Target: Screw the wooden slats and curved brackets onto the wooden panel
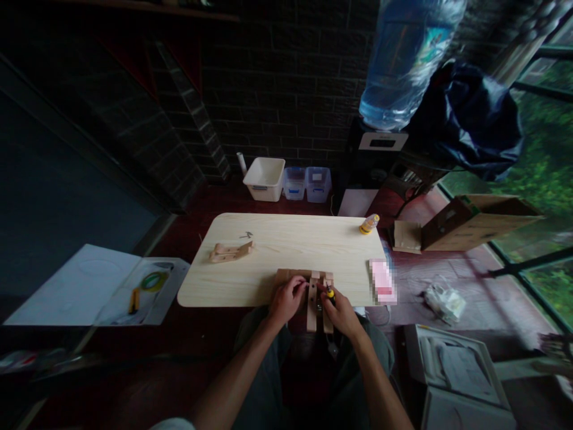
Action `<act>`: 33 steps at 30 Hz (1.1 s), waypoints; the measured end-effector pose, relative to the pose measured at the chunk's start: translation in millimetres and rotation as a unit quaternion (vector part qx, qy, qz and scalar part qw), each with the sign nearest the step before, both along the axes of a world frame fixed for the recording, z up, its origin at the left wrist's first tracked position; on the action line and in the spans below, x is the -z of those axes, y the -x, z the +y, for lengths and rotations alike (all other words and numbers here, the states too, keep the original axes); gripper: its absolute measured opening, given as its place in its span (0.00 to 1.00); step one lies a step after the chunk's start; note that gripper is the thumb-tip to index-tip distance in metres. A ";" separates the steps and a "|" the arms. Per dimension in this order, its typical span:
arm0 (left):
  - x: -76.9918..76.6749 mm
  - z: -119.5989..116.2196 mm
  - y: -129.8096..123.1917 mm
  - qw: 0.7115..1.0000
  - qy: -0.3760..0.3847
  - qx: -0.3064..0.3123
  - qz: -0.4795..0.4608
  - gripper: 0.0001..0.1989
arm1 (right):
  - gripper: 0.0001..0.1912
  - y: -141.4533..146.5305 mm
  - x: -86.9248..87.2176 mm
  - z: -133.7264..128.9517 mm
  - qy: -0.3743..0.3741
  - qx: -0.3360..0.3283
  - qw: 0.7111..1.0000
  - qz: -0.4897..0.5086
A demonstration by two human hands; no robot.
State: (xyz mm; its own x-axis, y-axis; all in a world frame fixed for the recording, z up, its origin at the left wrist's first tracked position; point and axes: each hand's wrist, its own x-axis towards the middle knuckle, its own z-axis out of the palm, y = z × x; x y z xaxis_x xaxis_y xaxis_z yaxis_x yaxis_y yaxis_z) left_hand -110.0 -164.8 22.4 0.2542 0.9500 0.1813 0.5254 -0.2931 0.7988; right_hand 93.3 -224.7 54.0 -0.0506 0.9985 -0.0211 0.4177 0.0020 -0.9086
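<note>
My right hand (341, 312) is wrapped round a yellow and black screwdriver (330, 294) above the wooden pieces. The fingers of my left hand (287, 300) are pinched together beside a light wooden strip (312, 306) with dark holes. Anything between those fingertips is too small to make out. A second wooden strip (328, 322) lies parallel, partly hidden by my right hand. Both strips jut over the table's front edge, with a brown cardboard piece (283, 276) under their far ends.
On the pale table (286, 239) are a wooden assembly (231, 252), several small screws (246, 235), a yellow-based bottle (369, 224) and a blurred pink item (382, 280). Bins (264, 182) stand behind. A water dispenser (380, 143) and a cardboard box (474, 224) are right; an open white case (147, 292) is left.
</note>
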 end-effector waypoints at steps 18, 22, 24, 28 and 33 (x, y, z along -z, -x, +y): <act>-8.4 -0.2 0.4 1.000 0.013 0.014 -0.023 0.10 | 0.25 -11.9 9.2 -3.9 0.066 0.054 0.986 0.146; -4.6 2.9 -0.2 0.998 0.033 0.009 -0.057 0.11 | 0.25 -20.7 27.0 -14.2 0.075 0.125 0.956 0.256; -3.9 5.3 -0.1 0.996 0.042 0.012 -0.075 0.12 | 0.24 -23.9 35.0 -19.5 0.066 0.142 0.949 0.273; -7.2 9.8 2.3 0.992 0.060 0.030 -0.103 0.13 | 0.19 -28.2 44.3 -24.7 0.073 0.155 0.933 0.317; -22.0 10.1 4.5 0.993 0.047 0.036 -0.099 0.13 | 0.14 -29.3 48.7 -22.4 0.097 0.164 0.902 0.387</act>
